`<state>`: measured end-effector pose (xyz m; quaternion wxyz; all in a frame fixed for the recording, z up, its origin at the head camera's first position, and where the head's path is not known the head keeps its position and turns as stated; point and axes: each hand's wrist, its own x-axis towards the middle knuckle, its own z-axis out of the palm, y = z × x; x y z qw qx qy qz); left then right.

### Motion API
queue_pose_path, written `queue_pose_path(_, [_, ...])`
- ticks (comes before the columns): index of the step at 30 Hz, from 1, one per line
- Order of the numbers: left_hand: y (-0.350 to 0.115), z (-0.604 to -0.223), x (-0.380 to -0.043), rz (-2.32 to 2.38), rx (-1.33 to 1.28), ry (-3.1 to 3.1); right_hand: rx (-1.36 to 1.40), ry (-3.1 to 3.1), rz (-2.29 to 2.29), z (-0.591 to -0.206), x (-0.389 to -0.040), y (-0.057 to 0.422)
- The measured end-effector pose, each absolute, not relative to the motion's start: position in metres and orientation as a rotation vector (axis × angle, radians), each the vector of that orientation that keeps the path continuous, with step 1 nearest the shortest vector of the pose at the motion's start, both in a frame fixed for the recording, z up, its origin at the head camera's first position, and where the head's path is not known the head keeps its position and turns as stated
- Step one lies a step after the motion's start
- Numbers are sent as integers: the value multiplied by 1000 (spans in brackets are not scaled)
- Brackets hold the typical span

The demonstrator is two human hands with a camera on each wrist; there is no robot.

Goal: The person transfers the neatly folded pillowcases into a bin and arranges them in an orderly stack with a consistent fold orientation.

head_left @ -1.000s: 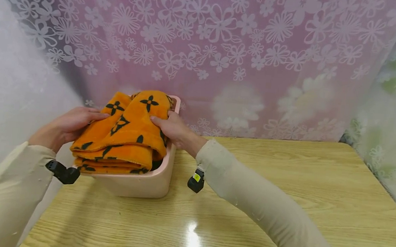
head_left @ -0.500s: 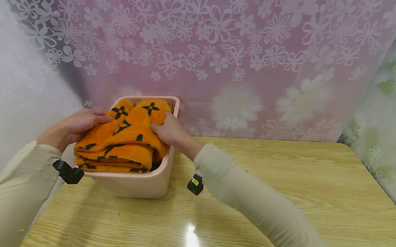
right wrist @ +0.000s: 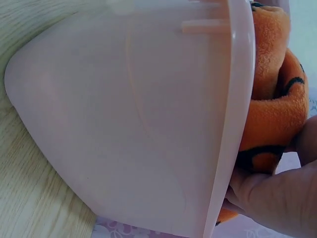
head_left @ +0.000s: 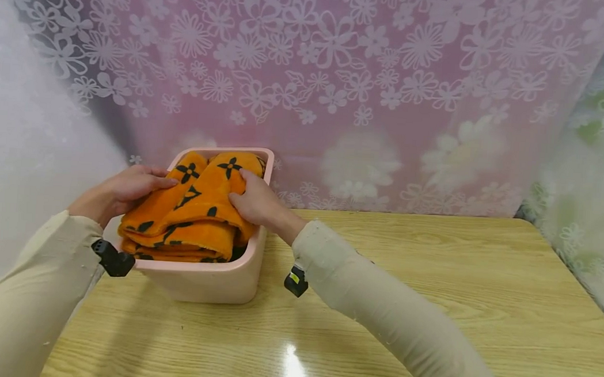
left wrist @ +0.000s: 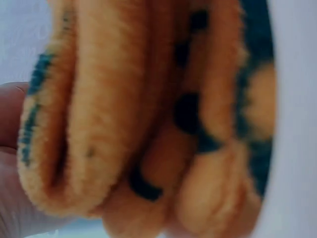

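A folded orange fleece blanket [head_left: 190,230] with dark flower shapes sits in the mouth of a pale pink plastic bin [head_left: 202,286]. My left hand [head_left: 125,190] holds its left side. From the right, my right hand [head_left: 261,202] grips it, thumb on top. In the right wrist view, the fingers of that hand [right wrist: 282,193] tuck between the blanket [right wrist: 272,119] and the bin's rim. Thick folds of the blanket [left wrist: 109,99] fill the left wrist view, hiding most of the left hand [left wrist: 15,188]. What lies deeper in the bin is hidden.
The bin stands at the left end of a wood-grain table [head_left: 421,276]. A pink floral curtain [head_left: 338,98] hangs close behind it, and a whitish sheet [head_left: 29,154] hangs to the left. Black wrist cameras sit below both sleeves.
The blanket has sunk lower into the bin, and the bin's back rim has come into view. My left hand has shifted right with it; my right hand has moved slightly left.
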<state>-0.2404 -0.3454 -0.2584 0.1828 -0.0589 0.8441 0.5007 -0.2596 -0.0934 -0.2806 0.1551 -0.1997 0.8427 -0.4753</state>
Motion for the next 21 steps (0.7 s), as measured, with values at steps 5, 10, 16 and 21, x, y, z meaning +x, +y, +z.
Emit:
queue_pose_path(5, [-344, -255, -240, 1411, -143, 2333, -585, 2411, -1352, -280, -261, -94])
queue_pose_path(10, [-343, -256, -239, 1408, -140, 2335, -582, 2378, -1372, -279, -261, -95])
queue_pose_path(16, [-342, -258, -236, 1360, -163, 2454, -660, 2353, -1323, -278, -257, -88])
queue_pose_path(21, [-334, -251, -228, 1335, -132, 2578, -846, 2445, -1223, -275, -259, -72])
